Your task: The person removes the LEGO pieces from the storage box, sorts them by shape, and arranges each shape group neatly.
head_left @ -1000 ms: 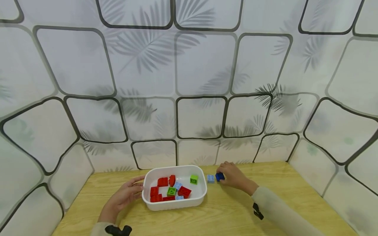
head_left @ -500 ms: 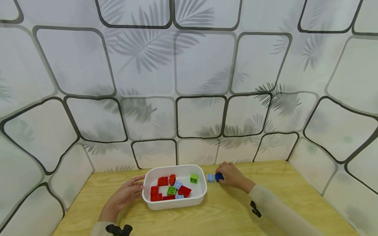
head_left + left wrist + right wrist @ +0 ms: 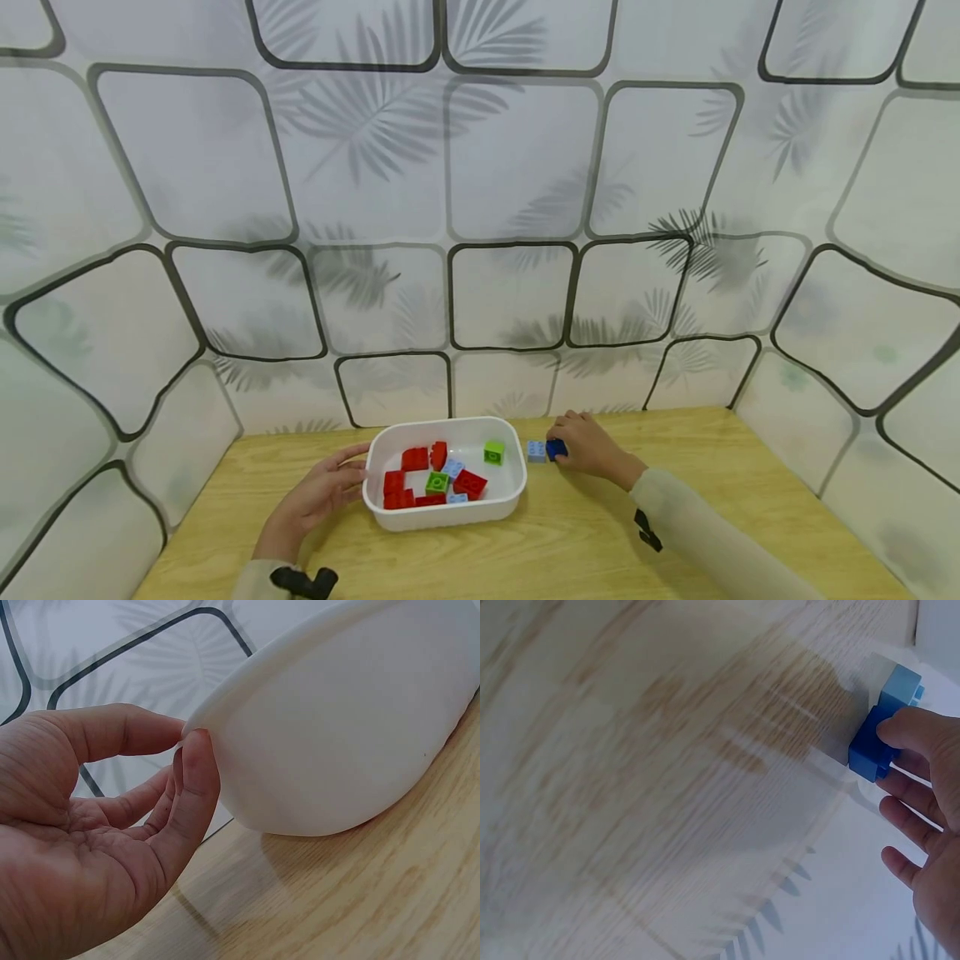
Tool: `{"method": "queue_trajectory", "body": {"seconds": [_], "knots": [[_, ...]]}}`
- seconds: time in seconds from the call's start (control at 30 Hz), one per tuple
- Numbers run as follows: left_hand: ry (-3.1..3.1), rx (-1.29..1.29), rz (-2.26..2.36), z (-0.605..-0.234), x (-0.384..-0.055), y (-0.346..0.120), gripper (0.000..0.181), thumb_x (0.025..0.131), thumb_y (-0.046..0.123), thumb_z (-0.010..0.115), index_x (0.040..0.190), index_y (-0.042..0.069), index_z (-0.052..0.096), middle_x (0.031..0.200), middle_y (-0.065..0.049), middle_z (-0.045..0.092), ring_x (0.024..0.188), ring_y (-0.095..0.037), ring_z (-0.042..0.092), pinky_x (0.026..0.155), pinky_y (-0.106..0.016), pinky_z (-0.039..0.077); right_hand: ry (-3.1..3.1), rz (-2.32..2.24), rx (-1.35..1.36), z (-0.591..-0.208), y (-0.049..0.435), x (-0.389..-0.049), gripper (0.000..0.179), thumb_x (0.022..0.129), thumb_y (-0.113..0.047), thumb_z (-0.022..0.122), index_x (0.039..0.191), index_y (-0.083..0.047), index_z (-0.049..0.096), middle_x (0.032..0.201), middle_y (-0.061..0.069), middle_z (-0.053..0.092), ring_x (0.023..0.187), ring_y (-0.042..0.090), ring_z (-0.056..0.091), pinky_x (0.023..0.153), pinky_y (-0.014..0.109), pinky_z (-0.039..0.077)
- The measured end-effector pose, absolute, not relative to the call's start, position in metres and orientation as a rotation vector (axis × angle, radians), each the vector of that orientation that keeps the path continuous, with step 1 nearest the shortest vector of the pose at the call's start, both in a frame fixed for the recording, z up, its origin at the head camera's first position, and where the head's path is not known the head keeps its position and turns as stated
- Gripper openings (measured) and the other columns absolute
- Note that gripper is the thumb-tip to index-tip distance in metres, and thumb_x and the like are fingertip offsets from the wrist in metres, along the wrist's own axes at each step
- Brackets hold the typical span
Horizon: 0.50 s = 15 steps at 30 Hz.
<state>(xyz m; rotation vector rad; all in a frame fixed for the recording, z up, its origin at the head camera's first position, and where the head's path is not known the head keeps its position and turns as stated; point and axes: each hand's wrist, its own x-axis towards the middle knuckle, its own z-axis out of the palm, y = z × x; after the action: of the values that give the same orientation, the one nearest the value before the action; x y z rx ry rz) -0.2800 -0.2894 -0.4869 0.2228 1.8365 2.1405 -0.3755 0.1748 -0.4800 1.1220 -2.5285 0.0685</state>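
My right hand (image 3: 588,446) pinches a dark blue toy building brick (image 3: 871,742) between thumb and fingers, low at the tabletop. Directly to its left stands a light blue brick (image 3: 536,452), and in the right wrist view the two sit end to end. My left hand (image 3: 318,500) is at the left end of a white plastic tub (image 3: 446,521), its fingertips (image 3: 196,746) touching the outer wall near the rim. Inside the tub lie several red bricks (image 3: 415,459), green bricks (image 3: 437,482) and light blue bricks (image 3: 453,468).
The wooden table (image 3: 592,542) carries the tub and the two bricks on its right. A patterned curtain (image 3: 510,300) closes off the back and both sides. Each wrist wears a black strap mount (image 3: 303,582).
The right hand has shifted slightly left with the dark blue brick, bringing it nearer the light blue one. The left hand stays at the tub.
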Motion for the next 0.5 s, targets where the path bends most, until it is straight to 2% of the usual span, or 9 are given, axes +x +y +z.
{"method": "queue_trajectory", "body": {"seconds": [0.27, 0.5], "knots": [[1.826, 0.209, 2.148, -0.4879, -0.2809, -0.2917, 0.057, 0.103, 0.006, 0.055, 0.154, -0.001, 0.032, 0.117, 0.003, 0.067, 0.107, -0.010, 0.066, 0.093, -0.028, 0.058, -2.543, 0.049, 1.117, -0.4781, 0.1746, -0.3745, 0.025, 0.082, -0.021, 0.085, 0.103, -0.012, 0.075, 0.098, 0.003, 0.071, 0.091, 0.024, 0.061, 0.083, 0.053, 0.054], [1.822, 0.222, 2.143, -0.4880, -0.2811, -0.2925, 0.057, 0.103, 0.007, 0.056, 0.154, -0.001, 0.032, 0.117, 0.004, 0.067, 0.107, -0.010, 0.066, 0.094, -0.028, 0.058, -2.527, 0.063, 1.128, -0.4725, 0.1738, -0.3709, 0.026, 0.081, -0.018, 0.085, 0.104, -0.009, 0.076, 0.097, 0.004, 0.070, 0.089, 0.023, 0.060, 0.079, 0.049, 0.052]]}}
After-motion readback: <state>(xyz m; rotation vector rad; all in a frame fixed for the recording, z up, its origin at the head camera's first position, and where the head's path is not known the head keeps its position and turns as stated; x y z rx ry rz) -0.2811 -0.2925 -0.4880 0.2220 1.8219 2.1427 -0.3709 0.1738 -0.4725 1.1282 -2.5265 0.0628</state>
